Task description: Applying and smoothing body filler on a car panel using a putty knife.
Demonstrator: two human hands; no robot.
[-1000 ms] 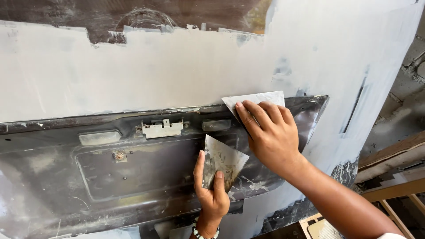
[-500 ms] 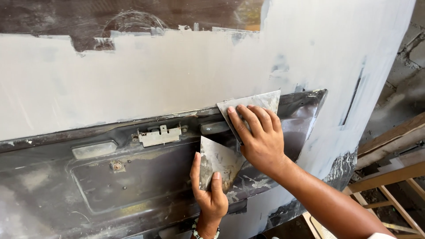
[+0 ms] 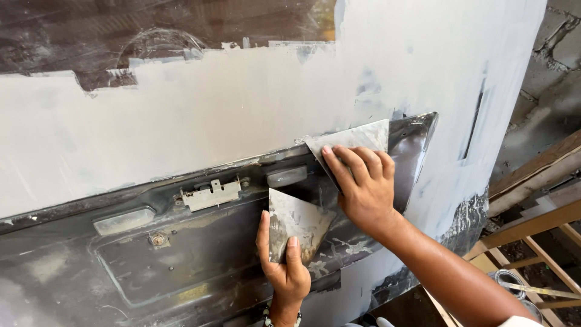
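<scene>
1. Two hands are at work on one car panel [image 3: 181, 139] standing upright.
2. Right hand [image 3: 363, 188]: fingers spread and pressed flat on a metal scraper [image 3: 357, 138], pinning its blade against the panel at the step where the pale coated area meets the dark recess [image 3: 151, 266].
3. Left hand [image 3: 284, 269]: grip closed on a second scraper [image 3: 296, 221], thumb and fingers clasping its lower corner; the blade carries grey filler smears and sits in front of the recess, just below and left of the right hand.
4. Progress, as judged: pale filler covers the wide middle and right of the panel. Left uncoated are the dark recess with its bracket [image 3: 212, 195], the dark strip along the top, and a dark patch at the lower right corner. The job looks partly done.
5. Edges: the coated area ends in a ragged line at the top; the recess rim runs under the right scraper.
6. Room: wooden slats [image 3: 544, 230] and a rough wall [image 3: 557, 79] stand near on the right; the panel face to the left is unobstructed.
</scene>
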